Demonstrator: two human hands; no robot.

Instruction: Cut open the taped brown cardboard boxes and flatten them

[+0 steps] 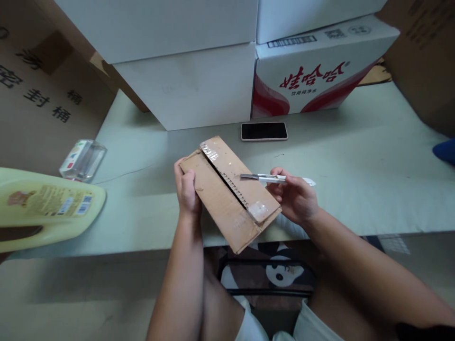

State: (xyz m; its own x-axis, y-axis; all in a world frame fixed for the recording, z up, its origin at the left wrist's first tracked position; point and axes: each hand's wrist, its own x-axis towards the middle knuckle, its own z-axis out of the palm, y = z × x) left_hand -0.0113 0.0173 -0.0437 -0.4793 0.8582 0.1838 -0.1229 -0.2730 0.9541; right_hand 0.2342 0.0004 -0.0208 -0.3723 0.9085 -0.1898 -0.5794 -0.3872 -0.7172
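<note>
My left hand (189, 192) grips the left end of a small flat cardboard box (227, 199), tilted above the table's front edge. The box has a dark slit along its middle seam, with ragged cardboard beside it and scraps of clear tape at both ends. In my right hand (295, 196) is a utility knife (272, 178), held between thumb and fingers. Its blade is out and points left, over the box's upper flap; whether the tip touches the cardboard I cannot tell.
A phone (264, 131) lies behind the box, in front of stacked white cartons (192, 90) and a red-and-white carton (313, 76). To the left are a yellow-green jug (71, 208), a clear plastic pack (83, 160) and a large brown carton (46, 94). A blue object (445, 151) sits far right.
</note>
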